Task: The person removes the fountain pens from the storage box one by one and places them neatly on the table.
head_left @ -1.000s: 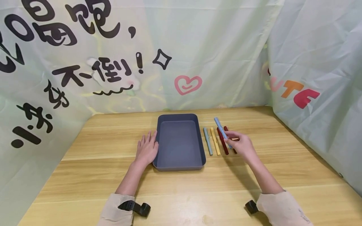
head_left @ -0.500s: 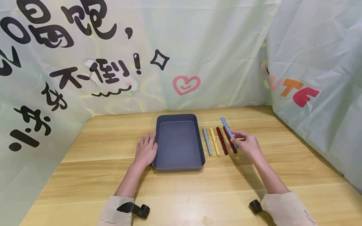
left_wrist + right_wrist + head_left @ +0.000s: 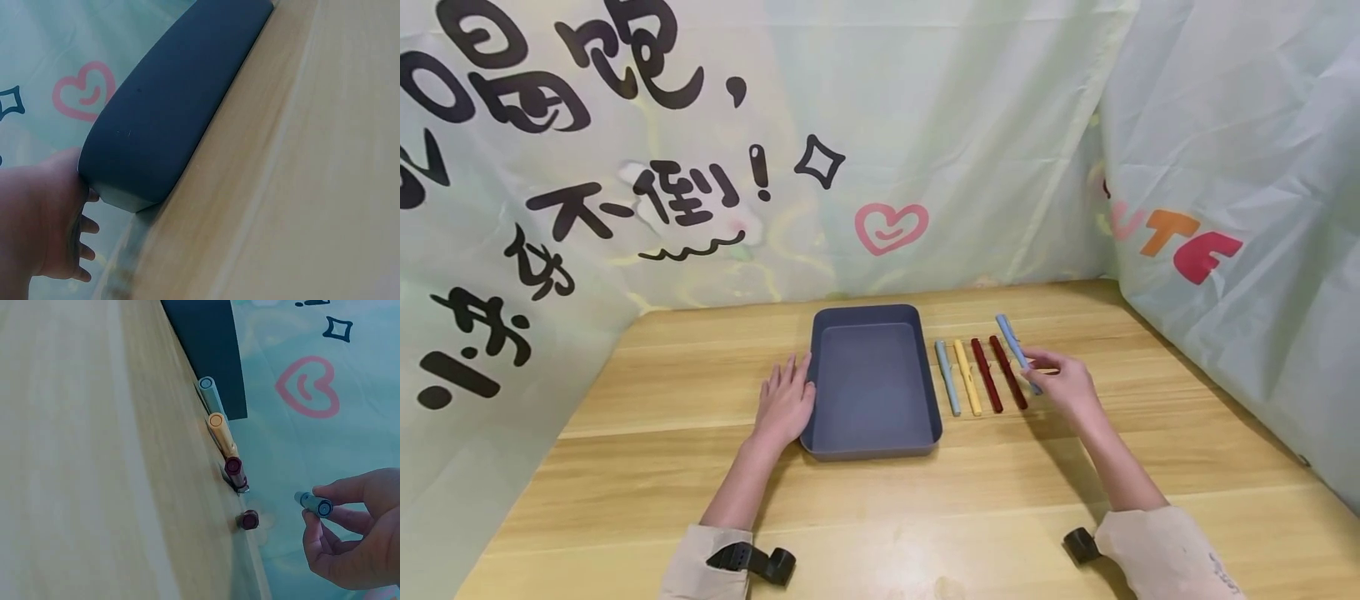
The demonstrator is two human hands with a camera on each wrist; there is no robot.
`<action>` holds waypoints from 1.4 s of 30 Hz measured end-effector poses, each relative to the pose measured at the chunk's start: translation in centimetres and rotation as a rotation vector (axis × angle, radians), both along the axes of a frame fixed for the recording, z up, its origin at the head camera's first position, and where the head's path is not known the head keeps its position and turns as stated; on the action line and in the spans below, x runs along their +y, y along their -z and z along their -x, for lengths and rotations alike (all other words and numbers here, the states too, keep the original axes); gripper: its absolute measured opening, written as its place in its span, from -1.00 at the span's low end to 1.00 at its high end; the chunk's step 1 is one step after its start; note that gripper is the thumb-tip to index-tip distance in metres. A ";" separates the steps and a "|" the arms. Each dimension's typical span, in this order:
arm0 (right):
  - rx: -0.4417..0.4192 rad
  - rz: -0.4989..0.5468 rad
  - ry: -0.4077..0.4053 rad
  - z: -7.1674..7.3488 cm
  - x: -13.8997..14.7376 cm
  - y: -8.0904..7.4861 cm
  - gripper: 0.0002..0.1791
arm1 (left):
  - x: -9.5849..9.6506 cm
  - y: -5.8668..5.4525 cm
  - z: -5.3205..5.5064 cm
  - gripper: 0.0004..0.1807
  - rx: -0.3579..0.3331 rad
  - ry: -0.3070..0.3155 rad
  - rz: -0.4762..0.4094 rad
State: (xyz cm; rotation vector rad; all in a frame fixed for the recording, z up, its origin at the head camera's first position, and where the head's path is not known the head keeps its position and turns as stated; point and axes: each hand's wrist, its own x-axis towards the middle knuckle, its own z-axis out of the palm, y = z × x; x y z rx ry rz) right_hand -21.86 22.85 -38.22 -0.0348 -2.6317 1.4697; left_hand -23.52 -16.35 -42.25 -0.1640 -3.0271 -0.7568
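Observation:
My right hand [image 3: 1063, 385] pinches a light blue pen [image 3: 1011, 336] between thumb and fingers, above the table at the right end of a row of pens. In the right wrist view the blue pen [image 3: 315, 504] shows end-on, raised off the table. The row holds a grey-blue pen [image 3: 947, 379], a yellow pen [image 3: 967, 379], a dark red pen [image 3: 987, 377] and another dark red pen [image 3: 1008, 372]. My left hand [image 3: 784, 402] lies with spread, straight fingers against the left side of a dark grey rectangular tray [image 3: 872, 454], which holds nothing.
The wooden table [image 3: 880, 525] runs back to a printed cloth backdrop [image 3: 985, 167] with black writing and a pink heart. A second cloth [image 3: 1240, 350] hangs along the right edge. Black wrist cameras sit at both sleeves.
My right hand has carried the light blue pen to the right, from over the dark red pens to beside the row's right end. My left hand stays at the tray.

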 end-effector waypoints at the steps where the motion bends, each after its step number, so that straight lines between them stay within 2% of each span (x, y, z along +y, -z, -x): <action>1: -0.003 0.004 0.006 0.1 0.1 0.1 -0.57 | 0.0 0.0 0.0 -0.42 0.003 0.000 0.000; 8: -0.038 0.031 0.024 0.5 0.9 0.8 -0.56 | -0.2 0.0 -0.2 -0.43 0.001 -0.001 0.013; 15: -0.047 0.002 0.041 0.9 1.5 1.7 -0.58 | -0.2 0.1 -0.1 -0.43 0.002 -0.003 0.001; 22: -0.063 0.017 0.043 0.9 1.5 2.8 -0.60 | -0.1 0.1 -0.2 -0.42 -0.002 0.005 0.005; 28: -0.053 -0.040 0.065 0.8 1.4 3.4 -0.62 | -0.2 0.1 -0.4 -0.42 0.007 0.002 0.002; 35: -0.060 -0.063 0.088 0.8 1.4 3.4 -0.62 | -0.1 -0.2 -0.5 -0.42 -0.004 0.006 0.004; 42: 0.013 -0.150 0.100 1.0 1.3 3.5 -0.66 | 0.0 -0.2 -0.2 -0.42 -0.007 0.008 -0.003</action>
